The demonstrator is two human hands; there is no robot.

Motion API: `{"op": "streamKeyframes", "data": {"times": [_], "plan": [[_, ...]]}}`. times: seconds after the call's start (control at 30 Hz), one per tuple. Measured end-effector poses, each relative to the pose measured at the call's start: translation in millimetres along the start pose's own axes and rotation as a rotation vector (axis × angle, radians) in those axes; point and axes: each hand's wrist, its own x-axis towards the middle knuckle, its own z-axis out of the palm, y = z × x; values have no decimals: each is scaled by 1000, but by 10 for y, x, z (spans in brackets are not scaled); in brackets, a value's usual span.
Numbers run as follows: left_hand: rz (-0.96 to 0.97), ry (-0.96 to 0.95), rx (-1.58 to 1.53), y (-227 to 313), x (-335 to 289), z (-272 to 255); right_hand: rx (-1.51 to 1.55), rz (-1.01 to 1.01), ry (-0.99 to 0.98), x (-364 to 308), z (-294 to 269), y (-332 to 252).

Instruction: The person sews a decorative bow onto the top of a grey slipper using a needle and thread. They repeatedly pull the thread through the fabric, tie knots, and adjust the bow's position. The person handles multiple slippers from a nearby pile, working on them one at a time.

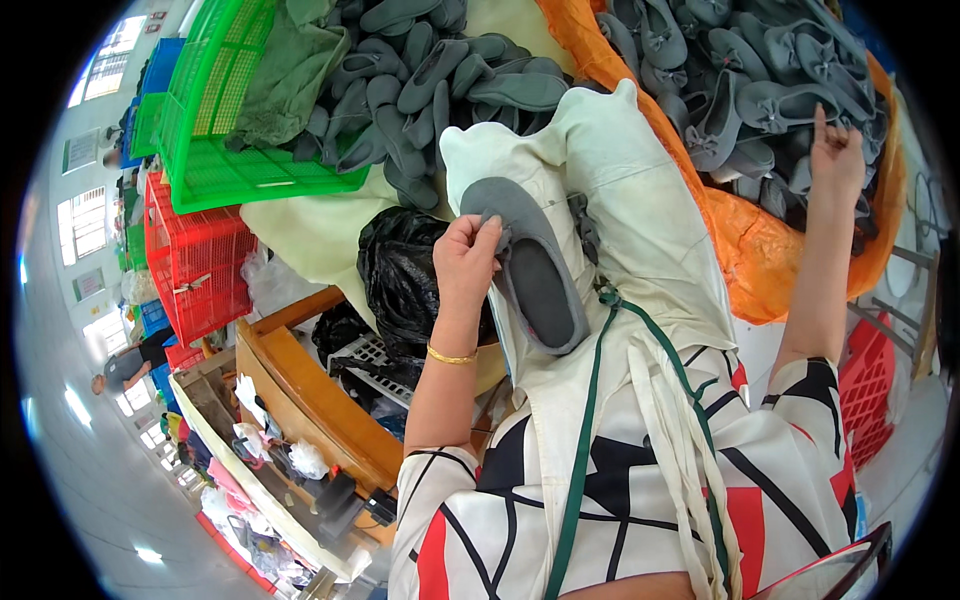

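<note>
My left hand (466, 258) pinches a grey slip-on shoe (540, 275) at its upper near the toe. The shoe's opening faces up, and it lies tilted over the cream apron (640, 190) on my lap. At the far right, my right hand (838, 160) reaches over a heap of grey shoes with small bows (765, 105) inside an orange sack (745, 250). Its index finger points out and the other fingers are bent, with no shoe visibly gripped. Another dark bow or scrap (583, 225) sits in a fold of the apron.
Many more grey shoes (430, 85) are piled ahead, beside a green plastic basket (265, 185). Left of my lap are a black plastic bag (395, 265), a red crate (195, 260) and a wooden bench (325, 400). Another red basket (868, 385) stands at right.
</note>
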Motion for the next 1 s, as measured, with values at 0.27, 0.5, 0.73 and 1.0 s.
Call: {"op": "streamKeyframes", "data": {"times": [0.27, 0.5, 0.73, 1.0], "plan": [[51, 96, -10, 62, -103, -15, -643, 282, -671, -1757, 623, 1096], [69, 186, 161, -169, -132, -174, -1129, -114, -1471, -2660, 1019, 1490], [289, 176, 363, 59, -96, -217, -1177, -249, -1545, -2856, 1063, 1611], [779, 321, 711, 78, -136, -213, -1233, -266, -1513, -2904, 1008, 1506]]}}
